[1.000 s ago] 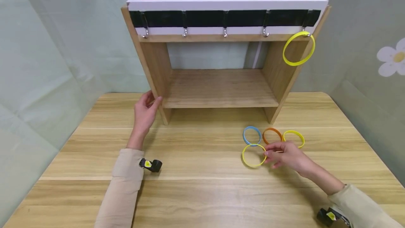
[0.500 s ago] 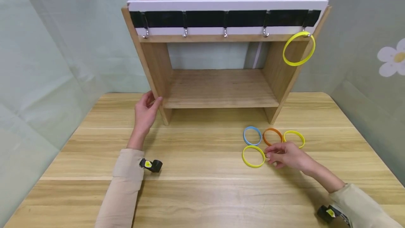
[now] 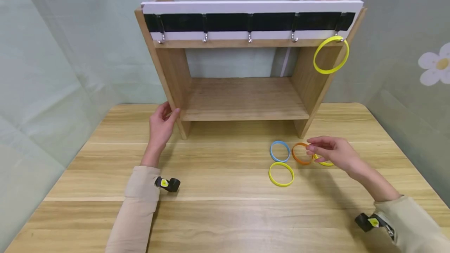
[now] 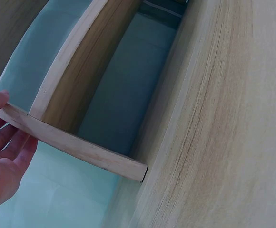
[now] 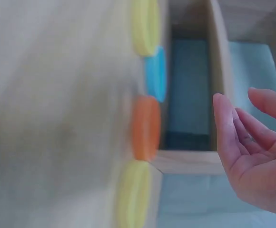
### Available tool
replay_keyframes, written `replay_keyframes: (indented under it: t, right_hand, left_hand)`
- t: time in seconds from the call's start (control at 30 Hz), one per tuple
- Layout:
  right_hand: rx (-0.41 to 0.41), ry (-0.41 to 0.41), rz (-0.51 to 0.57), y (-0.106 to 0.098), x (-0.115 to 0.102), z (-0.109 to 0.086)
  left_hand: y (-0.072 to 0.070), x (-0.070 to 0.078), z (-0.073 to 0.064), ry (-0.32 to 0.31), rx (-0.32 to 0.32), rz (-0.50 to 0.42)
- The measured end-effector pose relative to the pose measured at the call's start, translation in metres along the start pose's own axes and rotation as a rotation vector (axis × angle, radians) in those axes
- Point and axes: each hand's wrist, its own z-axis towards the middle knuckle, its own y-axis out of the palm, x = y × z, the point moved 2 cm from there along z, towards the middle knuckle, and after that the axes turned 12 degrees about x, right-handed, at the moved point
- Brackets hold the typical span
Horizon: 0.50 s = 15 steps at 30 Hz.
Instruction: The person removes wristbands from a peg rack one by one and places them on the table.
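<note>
My left hand grips the left side panel of the wooden shelf; in the left wrist view its thumb lies over the panel's edge. My right hand hovers above the table, holding nothing, fingers loosely bent. From the head view it partly covers an orange wristband and a yellow wristband. Left of these lie a blue wristband and, nearer me, another yellow wristband. One more yellow wristband hangs on the rightmost hook.
Across the shelf's top runs a white board with a black strip and several metal hooks. The wooden table extends toward me. Pale cloth hangs behind and at the sides.
My right hand has let go of the front yellow wristband, which settled flat on the table, and has risen away to the right. The left hand stays on the shelf.
</note>
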Motion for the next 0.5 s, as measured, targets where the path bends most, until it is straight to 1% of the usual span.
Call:
replay_keyframes:
  t: [0.07,0.13,0.27,0.4,0.5]
  right_hand:
    - [0.037,-0.024,-0.024,-0.008,-0.006,0.003]
    - [0.070,-0.048,-0.026,-0.017,-0.011,0.007]
    - [0.136,-0.102,0.014,-0.035,-0.024,0.015]
    - [0.223,-0.119,0.050,-0.050,-0.041,0.022]
    - [0.279,-0.130,0.039,-0.058,-0.057,0.028]
  left_hand:
    - [0.000,0.000,0.000,0.002,0.002,0.000]
    - [0.000,0.000,-0.001,0.002,0.005,0.001]
    - [0.000,0.000,-0.001,-0.005,0.007,0.009]
    - [0.000,0.000,0.000,-0.006,0.007,0.008]
    - [0.001,0.000,0.000,-0.004,0.008,0.004]
